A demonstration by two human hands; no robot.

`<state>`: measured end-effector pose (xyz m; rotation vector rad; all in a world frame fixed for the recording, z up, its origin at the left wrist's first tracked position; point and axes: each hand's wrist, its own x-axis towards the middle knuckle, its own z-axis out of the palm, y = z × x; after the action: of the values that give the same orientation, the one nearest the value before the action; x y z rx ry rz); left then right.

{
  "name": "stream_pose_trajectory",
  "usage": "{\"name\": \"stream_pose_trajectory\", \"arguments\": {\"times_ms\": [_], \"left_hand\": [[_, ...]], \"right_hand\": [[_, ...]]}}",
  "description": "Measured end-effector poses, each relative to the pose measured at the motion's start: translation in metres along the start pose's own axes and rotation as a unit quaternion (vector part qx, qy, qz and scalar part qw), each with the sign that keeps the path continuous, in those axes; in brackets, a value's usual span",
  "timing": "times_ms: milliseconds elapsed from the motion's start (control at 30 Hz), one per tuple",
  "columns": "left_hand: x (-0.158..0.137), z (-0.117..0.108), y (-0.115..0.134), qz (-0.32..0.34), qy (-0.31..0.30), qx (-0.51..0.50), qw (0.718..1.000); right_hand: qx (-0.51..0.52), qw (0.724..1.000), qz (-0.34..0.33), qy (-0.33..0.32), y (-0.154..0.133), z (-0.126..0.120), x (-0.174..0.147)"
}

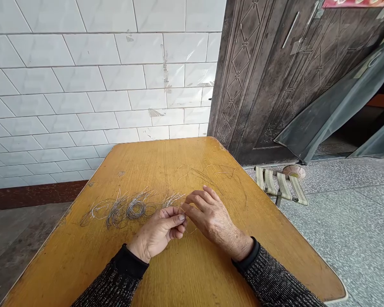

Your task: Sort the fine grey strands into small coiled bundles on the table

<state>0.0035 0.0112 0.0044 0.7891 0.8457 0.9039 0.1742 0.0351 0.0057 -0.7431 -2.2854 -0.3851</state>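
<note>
Over the middle of the table, my left hand (161,229) is closed in a pinch, thumb against forefinger, on a thin wire (191,231) that shows as a fine loop below the fingers. My right hand (211,215) meets it from the right, its fingers bent and the forefinger tip at the same wire; its thumb is hidden behind the hand. Left of the hands lie several coiled bundles of thin silvery wire (136,209). Another bundle (172,199) lies just behind my left fingers and is partly covered. Farther back, loose thin strands (208,174) are spread out.
The yellow wooden table (160,157) has rounded corners and reaches back to a white tiled wall (92,76). A folding stool (280,184) with striped straps stands right of it. Beyond are a dark patterned door (275,76) and a hanging grey curtain (336,102).
</note>
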Motion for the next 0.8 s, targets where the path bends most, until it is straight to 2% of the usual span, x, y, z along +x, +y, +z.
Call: {"name": "stream_pose_trajectory", "arguments": {"times_ms": [133,333,567,800], "left_hand": [[-0.0009,0.0002,-0.0011,-0.008,0.011,-0.024,1.0],[-0.0012,0.0016,-0.0019,0.0,0.021,-0.045,0.999],[-0.0002,0.0029,-0.0023,0.033,0.055,-0.079,0.995],[0.0001,0.0056,-0.0035,0.057,0.053,-0.102,0.992]], "right_hand": [[-0.011,0.999,0.027,0.015,-0.0001,-0.0025,0.0019],[0.012,0.999,0.028,0.009,0.0007,-0.0049,0.0023],[0.035,0.998,0.044,-0.001,0.0005,-0.0061,0.0017],[0.012,0.998,0.047,0.031,-0.0019,-0.0019,0.0022]]}}
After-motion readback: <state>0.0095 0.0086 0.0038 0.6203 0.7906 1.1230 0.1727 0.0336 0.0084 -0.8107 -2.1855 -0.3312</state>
